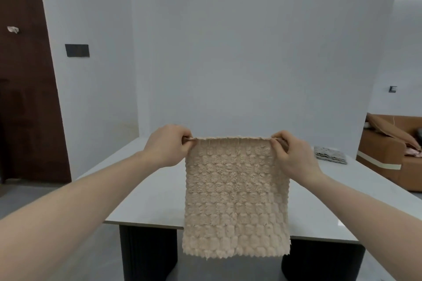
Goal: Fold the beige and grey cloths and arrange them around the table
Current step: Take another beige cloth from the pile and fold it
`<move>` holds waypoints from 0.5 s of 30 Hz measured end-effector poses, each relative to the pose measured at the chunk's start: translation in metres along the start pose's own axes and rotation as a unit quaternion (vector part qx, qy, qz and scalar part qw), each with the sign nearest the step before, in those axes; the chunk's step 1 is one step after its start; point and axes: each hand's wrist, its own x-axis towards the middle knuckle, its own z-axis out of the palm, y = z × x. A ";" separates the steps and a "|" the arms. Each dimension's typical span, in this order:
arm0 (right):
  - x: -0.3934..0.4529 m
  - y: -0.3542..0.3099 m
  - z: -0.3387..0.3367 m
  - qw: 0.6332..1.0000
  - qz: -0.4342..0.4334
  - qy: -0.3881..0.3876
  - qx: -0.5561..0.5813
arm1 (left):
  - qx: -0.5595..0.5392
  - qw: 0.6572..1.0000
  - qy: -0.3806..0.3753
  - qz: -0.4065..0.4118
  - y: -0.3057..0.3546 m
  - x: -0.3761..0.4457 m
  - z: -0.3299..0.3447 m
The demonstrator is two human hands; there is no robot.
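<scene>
Left hand (167,145) and right hand (291,155) pinching beige cloth (235,198) top corners, seemingly above table (148,201)

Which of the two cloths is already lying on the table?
The grey cloth, at the table's far right. The beige cloth hangs unfolded, pinched by both hands.

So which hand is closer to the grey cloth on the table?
The right hand. It grips the beige cloth's top right corner, just left of the grey cloth. The left hand grips the opposite corner, farther away.
</scene>
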 end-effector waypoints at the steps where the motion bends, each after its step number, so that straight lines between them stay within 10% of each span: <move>1: 0.001 0.005 0.006 1.000 0.011 -0.006 -0.008 | 0.008 1.000 0.000 -0.008 -0.001 0.003 0.008; 15: 0.039 0.055 0.083 0.987 0.099 -0.088 -0.092 | -0.239 0.937 -0.110 -0.231 -0.009 0.050 0.086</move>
